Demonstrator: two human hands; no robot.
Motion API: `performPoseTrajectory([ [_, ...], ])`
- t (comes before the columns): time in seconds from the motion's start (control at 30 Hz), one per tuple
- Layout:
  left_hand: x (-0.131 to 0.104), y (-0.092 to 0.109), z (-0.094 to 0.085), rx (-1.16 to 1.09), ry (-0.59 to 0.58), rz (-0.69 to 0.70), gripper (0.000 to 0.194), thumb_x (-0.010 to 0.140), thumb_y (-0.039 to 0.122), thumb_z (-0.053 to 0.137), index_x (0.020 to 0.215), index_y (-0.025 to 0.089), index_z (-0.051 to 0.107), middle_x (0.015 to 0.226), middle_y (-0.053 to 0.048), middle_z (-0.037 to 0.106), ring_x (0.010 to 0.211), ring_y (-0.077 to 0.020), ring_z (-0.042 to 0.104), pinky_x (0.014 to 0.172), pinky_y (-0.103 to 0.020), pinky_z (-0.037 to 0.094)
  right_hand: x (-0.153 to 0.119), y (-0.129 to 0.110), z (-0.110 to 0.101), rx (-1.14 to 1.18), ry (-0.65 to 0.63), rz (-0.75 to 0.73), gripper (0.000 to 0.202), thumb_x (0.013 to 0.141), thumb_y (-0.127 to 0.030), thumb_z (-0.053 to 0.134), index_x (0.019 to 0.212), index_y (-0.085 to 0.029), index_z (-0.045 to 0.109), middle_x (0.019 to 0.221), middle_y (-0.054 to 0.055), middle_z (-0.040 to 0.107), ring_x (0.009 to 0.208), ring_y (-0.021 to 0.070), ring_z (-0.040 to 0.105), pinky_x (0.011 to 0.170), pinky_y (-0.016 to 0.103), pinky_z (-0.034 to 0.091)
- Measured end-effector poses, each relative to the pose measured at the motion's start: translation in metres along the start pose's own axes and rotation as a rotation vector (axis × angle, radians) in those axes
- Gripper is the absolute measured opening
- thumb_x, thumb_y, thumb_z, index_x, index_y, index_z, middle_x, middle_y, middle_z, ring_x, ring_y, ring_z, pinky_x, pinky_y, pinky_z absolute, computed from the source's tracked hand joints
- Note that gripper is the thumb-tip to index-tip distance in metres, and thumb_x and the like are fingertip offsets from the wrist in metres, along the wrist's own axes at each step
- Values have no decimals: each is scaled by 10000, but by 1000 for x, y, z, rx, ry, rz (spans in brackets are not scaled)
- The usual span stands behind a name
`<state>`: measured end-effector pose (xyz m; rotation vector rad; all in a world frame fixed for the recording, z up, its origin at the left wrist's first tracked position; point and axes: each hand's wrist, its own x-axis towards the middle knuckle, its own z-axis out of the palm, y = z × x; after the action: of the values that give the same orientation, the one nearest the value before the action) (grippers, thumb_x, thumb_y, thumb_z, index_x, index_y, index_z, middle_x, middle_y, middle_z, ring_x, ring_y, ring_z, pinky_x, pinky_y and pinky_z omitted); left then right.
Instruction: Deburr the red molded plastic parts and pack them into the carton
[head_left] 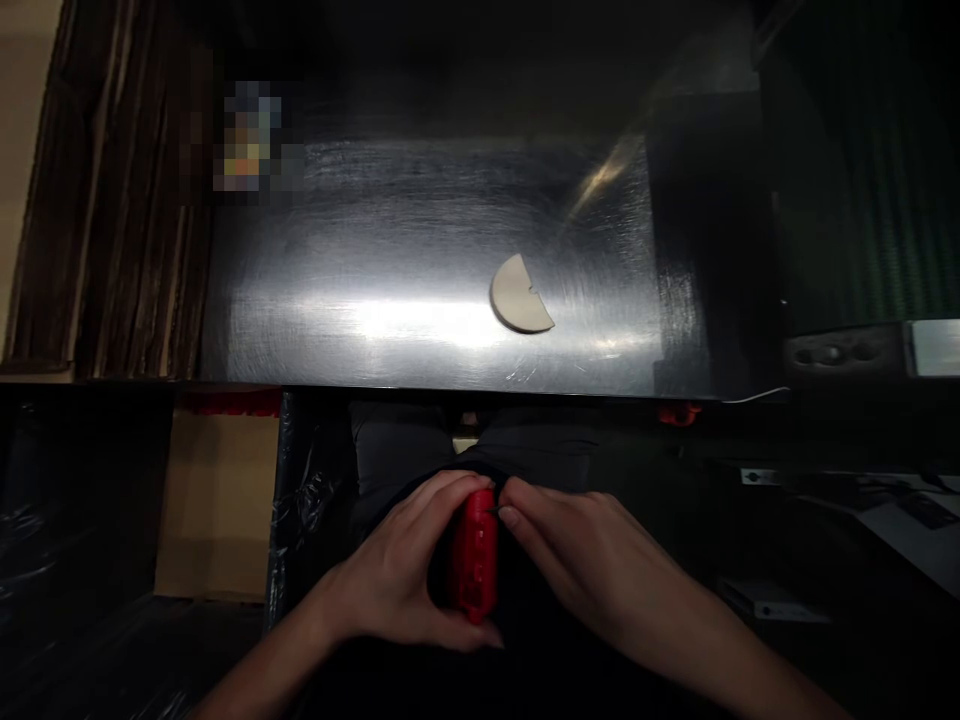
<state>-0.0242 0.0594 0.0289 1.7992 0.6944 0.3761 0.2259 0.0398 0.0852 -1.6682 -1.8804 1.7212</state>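
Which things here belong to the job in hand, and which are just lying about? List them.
In the job:
- red part, held in the left hand
- thin dark piece, pinched in the right hand against it

Apparently lying about:
- pale half-disc on the metal table; its use is unclear
- cardboard stack
- red object below the table's edge
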Motion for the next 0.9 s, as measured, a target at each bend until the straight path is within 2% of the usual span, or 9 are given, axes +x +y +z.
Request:
performPoseTrajectory([
  [0.4,3,2,-1,18,-4,2,1246,671,507,1000,1643,320,241,1543,-179,565,1426,-421,573,1182,-565,528,-1,3,5,-70,54,-22,336,1177,-380,301,934,-276,508,824,-72,640,656,142,599,620,322,269],
  [0.67,3,2,-1,29,-6,18,1243,692,546,979,1652,317,223,1541,-189,564,1427,-429,571,1179,-578,529,-1,6,13,-206,150,-64,313,1163,-340,323,928,-281,522,782,-73,637,585,145,598,567,314,244],
  [0.9,4,1,-2,43,-19,27,1248,702,563,968,1658,306,207,1546,-192,558,1431,-405,570,1194,-553,520,3,3,2,-154,39,-53,293,1163,-365,353,978,-285,565,859,-61,705,675,159,665,607,332,271],
])
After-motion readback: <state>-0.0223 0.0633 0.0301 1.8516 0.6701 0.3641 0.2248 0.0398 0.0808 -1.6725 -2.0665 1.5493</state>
